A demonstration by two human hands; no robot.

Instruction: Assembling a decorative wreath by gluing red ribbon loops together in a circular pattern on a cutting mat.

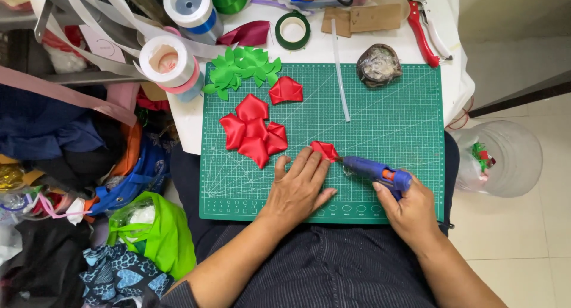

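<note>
Right hand (410,210) grips blue glue gun (372,170) near mat's (386,117) front edge; left hand (297,186) flat, pinning red petal (324,149), partly hidden.

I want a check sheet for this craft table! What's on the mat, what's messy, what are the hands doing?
Surface: green cutting mat on a white table.
Job's things: red ribbon petal; blue glue gun, nozzle at the petal.
Clutter: red petal pile, green leaves, glue stick, tape rolls, red pruners.
Hands: left hand flat, fingers pressing the petal; right hand gripping the gun.
Cables: nothing seen.
Surroundings: fabric and bags left, plastic jar right.
</note>
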